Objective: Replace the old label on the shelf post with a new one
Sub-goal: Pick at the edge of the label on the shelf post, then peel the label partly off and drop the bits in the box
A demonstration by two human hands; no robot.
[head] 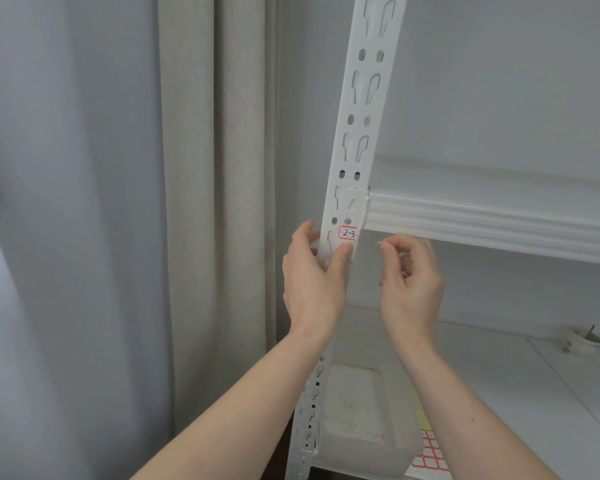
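The label [347,233], red-bordered and marked "2-3", sits on the front of the white post [354,140], just under the joint where the shelf beam [482,220] meets it. It lies straight above the left thumb and up and to the left of the right hand [411,282], which hangs near the post but clear of it. The left hand [314,275] is the nearer one: it grips the post just below the label, thumb across the front, fingers [305,232] curled round the far edge. The post's long axis runs nearly upright, leaning slightly right towards the top. The right fingers [388,244] are curled in, tips pressed together as if pinching something tiny; I cannot tell whether they hold anything. On the lower shelf [551,375] lies a sheet of red-bordered labels [430,455] beside a plastic tub [364,410].
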